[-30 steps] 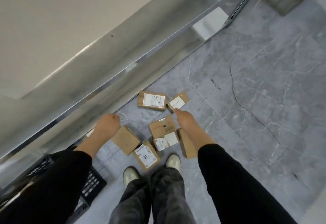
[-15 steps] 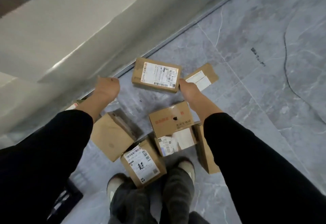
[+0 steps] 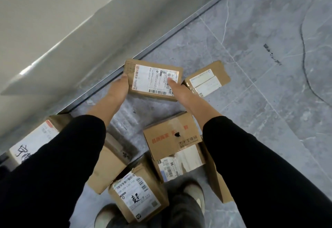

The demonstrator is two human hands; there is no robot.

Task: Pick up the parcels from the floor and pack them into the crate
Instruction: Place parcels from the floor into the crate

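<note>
Around the held parcel (image 3: 154, 81), other brown boxes lie on the grey tiled floor (image 3: 251, 102). A smaller labelled parcel (image 3: 206, 80) sits just beside its right end, a red-printed carton (image 3: 172, 134) lies nearer the person, and a box with a handwritten label (image 3: 138, 191) is by the shoes (image 3: 195, 193) (black sleeves (image 3: 260, 164) hide parts of others). The held parcel is flat cardboard with a white barcode label, close to the wall's metal strip (image 3: 161, 41). The left hand (image 3: 117, 91) grips its left end. The right hand (image 3: 179, 91) pinches the right end, thumb on the label.

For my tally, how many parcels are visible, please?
8 parcels: one between left hand and right hand, one beside it, five by the feet, one under the left sleeve; more may be hidden.
</note>
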